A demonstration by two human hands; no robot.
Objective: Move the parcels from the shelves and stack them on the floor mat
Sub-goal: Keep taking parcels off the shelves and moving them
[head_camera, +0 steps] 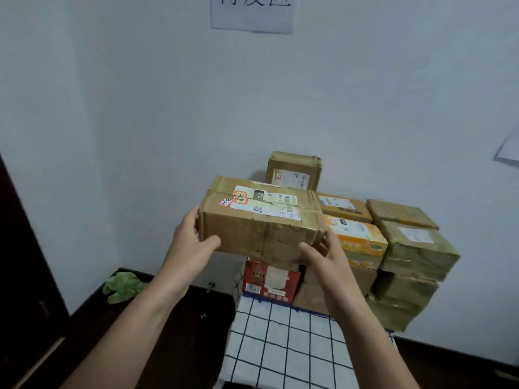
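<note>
A white wall (pixel 140 108) backs a dark floor (pixel 182 332). On the floor lies a white mat (pixel 280 346) with a dark grid. The far end of the mat, against the wall, carries a stack (pixel 407 248) of taped brown parcels several layers high. A red box (pixel 269 279) sits at the stack's low left corner, an orange box (pixel 356 234) is higher up, and a small box (pixel 293 171) is on top. High above the mat a paper sign (pixel 252 12) hangs on the wall, and another sheet (pixel 508 153) hangs up to the right of the mat. Left of the mat a crumpled green cloth (pixel 123 286) lies by the wall, and farther left stands a dark door (pixel 22 262).

Both bare forearms reach forward over the mat. The parcel (pixel 261 220), a long brown carton with a white label facing up, is held level above the mat's far end, over the red box. Whether it touches the stack is unclear. The left hand (pixel 191 240) grips its left end, thumb on the near face and fingers curled round the end. The right hand (pixel 325 256) grips the right end, thumb on the lower near edge and fingers wrapped behind.
</note>
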